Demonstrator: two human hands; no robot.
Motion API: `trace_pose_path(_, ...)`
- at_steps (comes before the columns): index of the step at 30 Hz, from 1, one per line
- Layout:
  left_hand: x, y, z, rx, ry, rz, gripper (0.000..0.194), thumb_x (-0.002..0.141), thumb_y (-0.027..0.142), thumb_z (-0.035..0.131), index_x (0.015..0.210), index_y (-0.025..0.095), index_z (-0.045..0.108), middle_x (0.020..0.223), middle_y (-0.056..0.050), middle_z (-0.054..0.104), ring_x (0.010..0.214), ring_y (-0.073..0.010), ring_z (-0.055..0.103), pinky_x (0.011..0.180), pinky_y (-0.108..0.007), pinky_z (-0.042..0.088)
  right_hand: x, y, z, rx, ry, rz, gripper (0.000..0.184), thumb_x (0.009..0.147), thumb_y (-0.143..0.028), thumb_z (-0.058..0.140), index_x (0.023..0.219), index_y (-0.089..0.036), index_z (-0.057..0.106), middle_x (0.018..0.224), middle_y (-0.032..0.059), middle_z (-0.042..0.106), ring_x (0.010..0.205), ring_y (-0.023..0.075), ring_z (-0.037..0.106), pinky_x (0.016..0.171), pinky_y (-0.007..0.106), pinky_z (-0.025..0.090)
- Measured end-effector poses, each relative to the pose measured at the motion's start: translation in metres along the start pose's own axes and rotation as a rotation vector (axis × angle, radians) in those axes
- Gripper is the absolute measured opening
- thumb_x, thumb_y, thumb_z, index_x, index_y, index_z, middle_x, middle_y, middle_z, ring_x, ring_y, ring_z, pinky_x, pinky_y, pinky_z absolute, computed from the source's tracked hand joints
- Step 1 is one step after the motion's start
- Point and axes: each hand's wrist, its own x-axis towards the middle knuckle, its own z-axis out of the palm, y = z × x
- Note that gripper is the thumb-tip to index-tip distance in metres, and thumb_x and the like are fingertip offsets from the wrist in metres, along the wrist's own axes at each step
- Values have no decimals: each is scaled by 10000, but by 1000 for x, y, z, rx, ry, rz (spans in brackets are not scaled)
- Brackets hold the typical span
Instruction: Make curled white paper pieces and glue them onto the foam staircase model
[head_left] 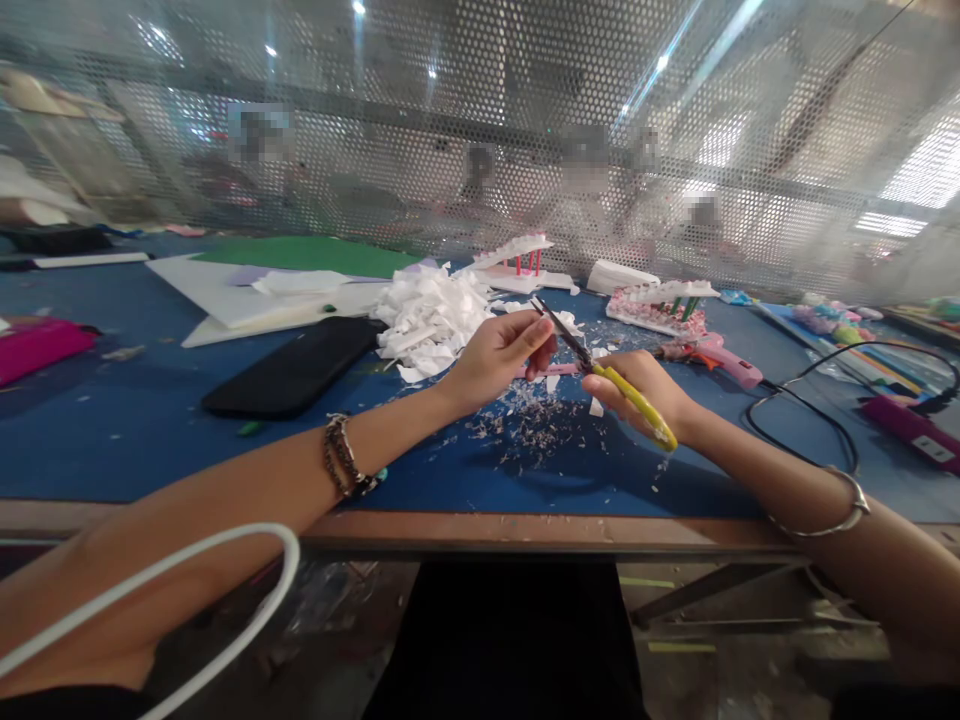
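Observation:
My right hand (646, 388) grips yellow-handled scissors (634, 402), whose dark blades slant up and left toward my other hand. Thumb and fingers of my left hand (508, 352) are pinched together close to the blade tips; what they hold, if anything, is too small to make out. Beneath both hands, tiny white scraps (536, 425) are scattered over the blue tabletop (442, 475). A heap of white paper strips (435, 315) lies just beyond my left hand. Behind the scissors a pink strip (551, 370) rests on the table, partly covered.
Left of the heap are a black phone-like slab (296, 370) and stacked sheets with a green one (315, 256). Two small white models (660, 305) on pegs stand at the back. A pink glue gun (724, 358) with a black cable (795, 425) lies right. Perforated metal (510, 80) rises behind.

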Motion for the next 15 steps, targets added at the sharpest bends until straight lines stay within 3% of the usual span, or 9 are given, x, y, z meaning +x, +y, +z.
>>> trace_pose_path(11,2,-14,-4,14,-11,-109,396,863,492,503,695,136,546,566,14,532,470,-42,477,463,-164,410,3,5,2,-75,-20,96,563,862,-601,341,494,-175,352,439,-27,401,428,51,343,475,233,236)
trace_pose_path(15,2,-19,-6,28,-12,-114,377,887,463,474,714,139,558,573,12,536,472,-41,479,469,-160,417,3,7,4,-47,-22,114,560,857,-596,367,489,-175,333,433,-39,341,417,48,324,467,228,240)
